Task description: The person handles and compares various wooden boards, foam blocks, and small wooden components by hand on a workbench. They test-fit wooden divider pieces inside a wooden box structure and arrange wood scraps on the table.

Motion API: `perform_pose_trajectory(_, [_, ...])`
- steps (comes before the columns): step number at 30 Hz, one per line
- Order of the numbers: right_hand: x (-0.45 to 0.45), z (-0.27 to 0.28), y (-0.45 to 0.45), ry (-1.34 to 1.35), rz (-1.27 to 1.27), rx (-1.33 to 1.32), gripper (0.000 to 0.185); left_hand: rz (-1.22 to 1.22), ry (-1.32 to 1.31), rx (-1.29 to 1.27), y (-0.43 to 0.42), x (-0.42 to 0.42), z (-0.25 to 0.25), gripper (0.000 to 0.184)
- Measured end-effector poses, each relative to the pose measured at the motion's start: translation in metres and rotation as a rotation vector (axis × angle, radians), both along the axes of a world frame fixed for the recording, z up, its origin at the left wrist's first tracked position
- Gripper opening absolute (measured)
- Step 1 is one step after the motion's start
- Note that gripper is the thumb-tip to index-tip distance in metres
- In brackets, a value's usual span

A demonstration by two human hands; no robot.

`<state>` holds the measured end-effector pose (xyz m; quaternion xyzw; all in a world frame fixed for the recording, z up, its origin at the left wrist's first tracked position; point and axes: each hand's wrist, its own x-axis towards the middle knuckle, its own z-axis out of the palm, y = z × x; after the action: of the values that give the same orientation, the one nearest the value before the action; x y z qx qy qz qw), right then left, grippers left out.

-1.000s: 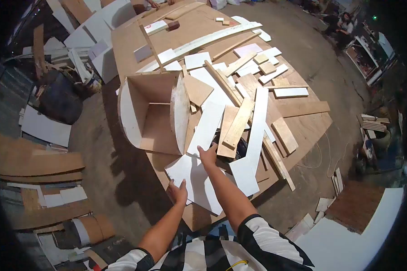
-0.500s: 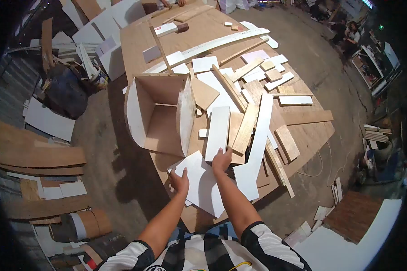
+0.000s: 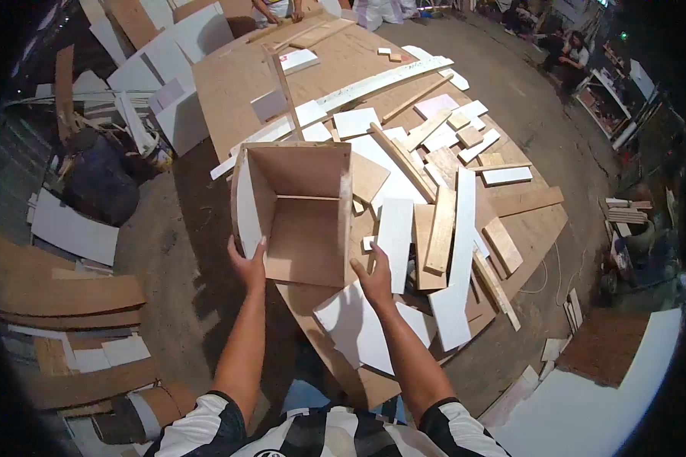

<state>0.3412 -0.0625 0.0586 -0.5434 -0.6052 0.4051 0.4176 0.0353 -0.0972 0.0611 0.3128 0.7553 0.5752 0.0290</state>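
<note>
Your left hand [image 3: 249, 266] grips the lower left side of the open box [image 3: 305, 232], thumb at its edge and fingers outside; your right hand [image 3: 376, 280] is open beside the right wall, and you can't tell whether its thumb touches. The box sits at the table's left edge, apparently partly past it. If your left hand takes the weight alone, it could tip or slip off that side. Just below your right hand lie loose white panels [image 3: 358, 327]; a dragged corner or knuckle could send them sliding, since they overlap. Beyond are a white board [image 3: 395, 244], pale wood blocks [image 3: 441, 228] and a long white strip [image 3: 389, 80]. A co-worker's hands [image 3: 273, 17] are at the table's far end. You can read no brand: the red mark on the far white block [image 3: 298, 61] and your shirt's cut-off round emblem [image 3: 269, 454] are illegible.
</note>
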Motion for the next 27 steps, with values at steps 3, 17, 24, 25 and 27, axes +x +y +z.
perform_pose_trajectory(3, [-0.047, 0.041, 0.006, 0.023, -0.016, -0.091, 0.088, -0.177, -0.131, -0.160, 0.020, -0.031, 0.034, 0.086])
perform_pose_trajectory(17, [-0.105, 0.015, 0.031, -0.173, -0.410, -0.003, 0.029, -0.293, -0.025, -0.503, 0.046, -0.073, 0.016, 0.040])
perform_pose_trajectory(24, [-0.114, -0.002, 0.020, -0.080, -0.420, -0.022, 0.036, -0.243, 0.087, -0.242, 0.032, -0.081, 0.017, 0.031])
perform_pose_trajectory(25, [-0.120, 0.015, 0.014, -0.073, -0.419, -0.030, 0.036, -0.243, 0.095, -0.249, 0.022, -0.086, 0.024, 0.031])
perform_pose_trajectory(27, [-0.139, 0.049, 0.001, -0.023, -0.385, -0.122, 0.038, -0.226, 0.068, -0.415, 0.006, -0.104, 0.037, 0.031])
